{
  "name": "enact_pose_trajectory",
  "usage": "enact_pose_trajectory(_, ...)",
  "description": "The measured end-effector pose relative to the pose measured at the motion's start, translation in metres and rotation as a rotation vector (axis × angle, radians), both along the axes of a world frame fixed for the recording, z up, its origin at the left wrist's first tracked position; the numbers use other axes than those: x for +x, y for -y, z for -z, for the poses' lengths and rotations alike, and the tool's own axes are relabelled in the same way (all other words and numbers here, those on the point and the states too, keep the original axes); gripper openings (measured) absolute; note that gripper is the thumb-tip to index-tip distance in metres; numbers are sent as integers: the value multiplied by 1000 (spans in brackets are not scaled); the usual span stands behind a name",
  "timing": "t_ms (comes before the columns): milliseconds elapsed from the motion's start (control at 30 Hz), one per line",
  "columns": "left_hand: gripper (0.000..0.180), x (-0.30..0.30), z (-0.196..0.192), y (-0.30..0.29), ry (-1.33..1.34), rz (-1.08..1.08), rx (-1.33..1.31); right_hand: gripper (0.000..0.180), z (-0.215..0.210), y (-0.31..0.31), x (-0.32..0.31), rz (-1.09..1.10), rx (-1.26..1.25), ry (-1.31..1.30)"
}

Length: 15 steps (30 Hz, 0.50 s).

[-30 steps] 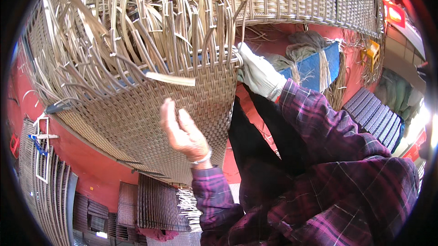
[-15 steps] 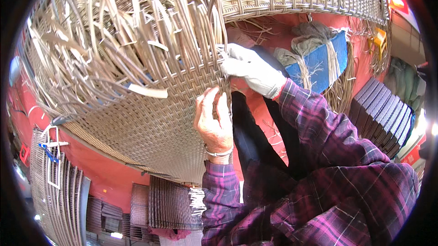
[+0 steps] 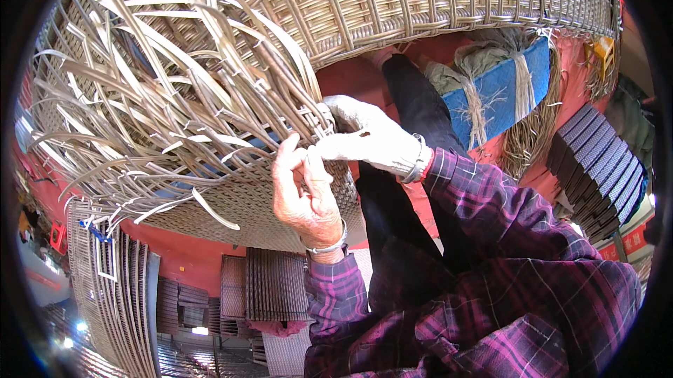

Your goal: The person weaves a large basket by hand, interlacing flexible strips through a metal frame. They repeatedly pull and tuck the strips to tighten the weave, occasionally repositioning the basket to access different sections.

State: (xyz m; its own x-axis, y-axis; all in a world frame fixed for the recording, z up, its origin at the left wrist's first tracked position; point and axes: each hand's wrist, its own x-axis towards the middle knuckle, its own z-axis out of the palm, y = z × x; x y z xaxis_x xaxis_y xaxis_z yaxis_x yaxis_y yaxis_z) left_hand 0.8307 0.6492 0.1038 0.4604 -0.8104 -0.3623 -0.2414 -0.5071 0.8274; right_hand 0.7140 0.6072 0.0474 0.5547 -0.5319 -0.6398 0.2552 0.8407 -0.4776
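From where I stand, I see nearest the 2 plaid sleeves (image 3: pixel 484 196) of a person, purple and black, below the woven piece (image 3: pixel 210 222) and to its right. The left hand (image 3: pixel 305 192), which is bare and wears a pale band at the wrist, is in front of the upper right corner of the woven piece. Its fingers are bent and stand only a little apart from the thumb; I cannot tell if a strip is between the tips. The right hand (image 3: pixel 375 136), in a white glove, comes to the same corner from the right. Its fingers and thumb bend about the edge, with a small gap between them near the palm, but I cannot tell how firmly they hold it. The tips of the 2 hands are very near each other.

The woven piece is tilted, in front of the person, and many loose strips (image 3: pixel 231 91) rise and spread from its upper edge. The dark trousers (image 3: pixel 399 210) are just right of it.

Behind the woven piece curves a large ribbed panel (image 3: pixel 434 0). Farther to the right of the woven piece are a blue box (image 3: pixel 501 105) with pale strands (image 3: pixel 473 113) hanging over it, and a stack of dark panels (image 3: pixel 596 164). Below the woven piece, beyond the red floor (image 3: pixel 189 243), stand more brown panels (image 3: pixel 277 283).
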Motion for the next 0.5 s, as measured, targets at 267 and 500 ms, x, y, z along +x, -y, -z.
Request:
enact_pose_trajectory(267,30,6,-2,23,-43,94,178,46,6,-5,3,7,-30,-75)
enact_pose_trajectory(500,12,12,1,15,6,29,58,54,11,2,5,-125,-287,-208)
